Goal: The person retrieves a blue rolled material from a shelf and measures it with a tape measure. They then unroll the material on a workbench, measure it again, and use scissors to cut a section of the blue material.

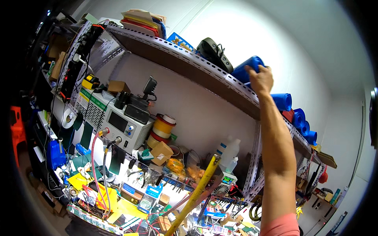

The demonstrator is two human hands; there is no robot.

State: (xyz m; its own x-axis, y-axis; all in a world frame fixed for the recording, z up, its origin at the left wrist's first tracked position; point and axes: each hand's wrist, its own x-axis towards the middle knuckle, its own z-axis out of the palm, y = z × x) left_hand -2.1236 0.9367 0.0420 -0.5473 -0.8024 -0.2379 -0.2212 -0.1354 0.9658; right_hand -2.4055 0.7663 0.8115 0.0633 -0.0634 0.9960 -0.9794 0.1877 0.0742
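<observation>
My right hand (261,80), its arm stretched up from the lower right, has its fingers closed on the end of a shiny blue plastic roll (247,67) on the top shelf. The hand covers part of the roll's right end. Just right of my forearm lie several more blue rolls (282,102) along the same shelf. A black case-like object with a strap (214,54) sits directly left of the held roll. My left hand is out of view.
The perforated metal shelf (185,53) also carries a stack of folders (143,23). Below it are a grey power unit (122,128), wire spools (162,126) and a cluttered, brightly lit bench. A yellow pole (193,194) slants up in front, left of my arm.
</observation>
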